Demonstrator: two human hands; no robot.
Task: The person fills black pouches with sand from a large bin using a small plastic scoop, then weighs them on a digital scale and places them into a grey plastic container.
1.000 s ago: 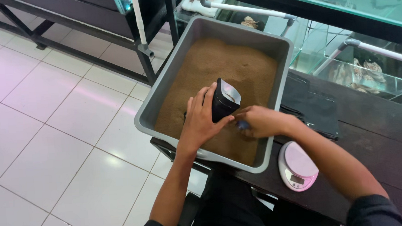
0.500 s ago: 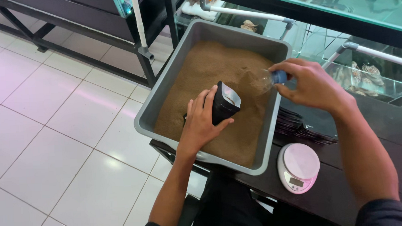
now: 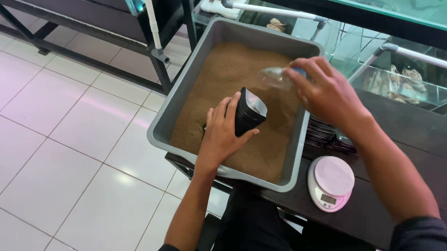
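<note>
Room: white floor tiles are spreading out to my left, and glass tanks on dark frames are standing behind the work.
Surface: I am working at a dark tabletop, with a grey tray of brown granules overhanging its near edge.
Left hand: my left hand is wrapping around a small black pouch, fingers curled on its near side and thumb on the other, holding it upright over the granules with its silver-lined mouth gaping open.
Right hand: my right hand is pinching a small clear scoop by its blue end, fingers pressed together, hovering just above and beside the pouch mouth; the scoop is blurring, so I cannot tell what is in it.
Handling, pouch: I am judging it light, thin and floppy, likely to fold or tip if squeezed hard, so a loose grip around the middle with the mouth left free is suiting it best.
Handling, scoop: it is looking stiff, light and smooth, so the blue end is the safest place to hold.
Nearby: a round pink kitchen scale is sitting on the tabletop beside the tray's near right corner, with a stack of dark flat pouches behind it.
</note>
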